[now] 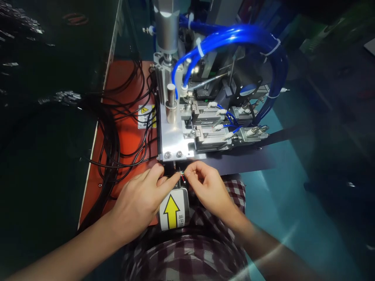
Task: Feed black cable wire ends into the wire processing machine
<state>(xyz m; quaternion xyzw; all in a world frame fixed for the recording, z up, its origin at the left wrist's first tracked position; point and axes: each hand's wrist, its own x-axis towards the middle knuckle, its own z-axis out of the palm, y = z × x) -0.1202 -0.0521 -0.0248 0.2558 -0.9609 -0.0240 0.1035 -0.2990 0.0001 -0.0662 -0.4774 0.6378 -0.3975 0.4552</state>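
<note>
My left hand (148,186) and my right hand (206,183) meet at the front of a metal machine (174,144). Between their fingertips sits a tiny part with thin red and green wires (182,175); its kind is too small to make out. My right thumb and index finger pinch at this part from the right. From the left, my index finger reaches against it, while the other left fingers are curled and partly hidden. Just below my fingertips is a white label with a yellow arrow (172,210), fixed on a block at the machine's front.
Black cables (113,156) run over the orange base plate (129,136) at the left. Thick blue air tubes (243,35) arch above small pneumatic cylinders (212,136). A vertical metal cylinder (167,27) stands at the back. A warning sticker (146,116) is on the base.
</note>
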